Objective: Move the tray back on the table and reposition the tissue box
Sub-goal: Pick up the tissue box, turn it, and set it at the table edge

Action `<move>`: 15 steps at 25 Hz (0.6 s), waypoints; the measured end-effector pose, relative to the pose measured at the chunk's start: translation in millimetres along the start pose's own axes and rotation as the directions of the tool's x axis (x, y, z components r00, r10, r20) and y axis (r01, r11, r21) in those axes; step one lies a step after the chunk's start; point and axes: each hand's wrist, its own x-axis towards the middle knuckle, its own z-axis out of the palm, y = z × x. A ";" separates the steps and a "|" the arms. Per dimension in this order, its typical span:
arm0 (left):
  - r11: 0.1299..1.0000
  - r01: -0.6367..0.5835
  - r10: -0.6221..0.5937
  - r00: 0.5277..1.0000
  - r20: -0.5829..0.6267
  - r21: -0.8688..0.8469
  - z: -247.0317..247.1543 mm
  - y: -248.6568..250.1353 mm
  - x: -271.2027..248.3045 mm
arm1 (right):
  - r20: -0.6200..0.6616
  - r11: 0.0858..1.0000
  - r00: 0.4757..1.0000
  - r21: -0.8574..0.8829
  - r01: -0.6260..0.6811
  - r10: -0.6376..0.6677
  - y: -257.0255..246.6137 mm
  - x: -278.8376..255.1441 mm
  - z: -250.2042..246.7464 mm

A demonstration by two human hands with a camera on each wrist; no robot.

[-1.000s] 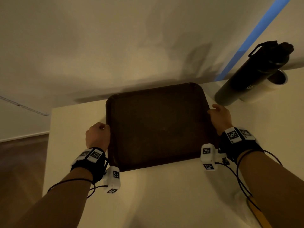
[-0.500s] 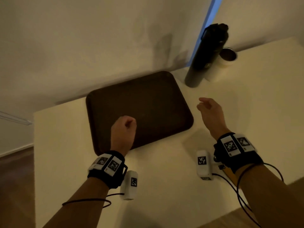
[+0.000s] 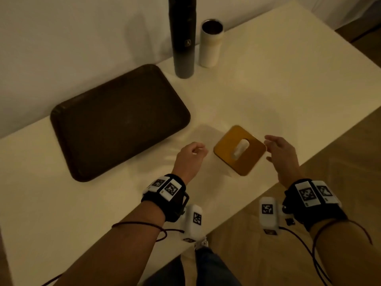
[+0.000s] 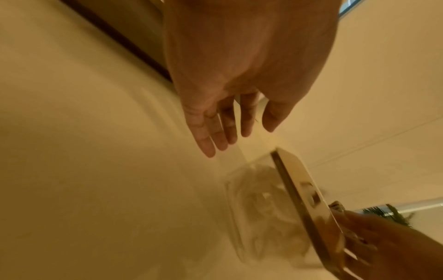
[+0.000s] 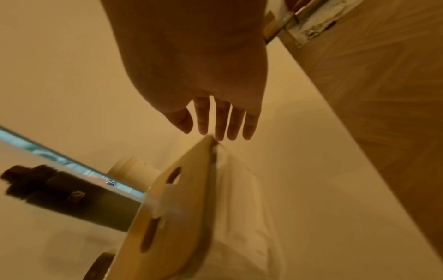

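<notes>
Dark brown rectangular plastic tray [image 3: 119, 122] flat on the white table [image 3: 278, 83], at its far left part by the wall, nothing on it. Clear-walled tissue box with square amber wooden lid [image 3: 240, 150] near the table's front edge, right of the tray and apart from it; white tissue [image 3: 240, 148] poking up through the lid slot. Left hand [image 3: 190, 156] above the table between tray and box, just left of the box, not touching it; fingers loose and slightly bent in the left wrist view [image 4: 215, 130], holding nothing. Right hand [image 3: 283, 155] just right of the box, fingers straight and spread; fingertips [image 5: 224, 130] at the lid's corner in the right wrist view, contact unclear from blur. Tall matte black cylindrical bottle [image 3: 183, 36] upright at the back by the wall, past the tray's far right corner. Shorter white open-topped tumbler [image 3: 211, 44] just beside it on the right. Wooden floor [image 3: 340, 162] past the table's front edge.
</notes>
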 end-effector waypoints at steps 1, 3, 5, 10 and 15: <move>1.000 0.003 -0.003 1.000 0.002 -0.009 6.5 2.8 -0.3 | 0.037 0.999 0.999 0.035 -0.029 0.028 6.6 -1.9 0.6; 1.000 0.014 -0.014 1.000 0.006 -0.024 19.2 8.0 -2.1 | 0.093 0.990 0.994 0.121 -0.073 0.062 15.5 -8.7 1.1; 0.998 0.029 -0.029 1.000 0.001 -0.050 27.2 11.8 -4.0 | 0.122 0.974 0.990 0.208 -0.094 0.069 20.1 -14.2 3.5; 0.961 0.126 -0.136 0.991 -0.021 -0.245 34.0 12.7 -8.4 | 0.126 0.939 0.990 0.328 -0.106 0.067 22.7 -21.9 11.6; 0.891 0.158 -0.224 0.968 -0.109 -0.427 13.3 0.5 -31.6 | 0.192 0.916 0.981 0.390 -0.091 0.016 14.6 -49.8 33.5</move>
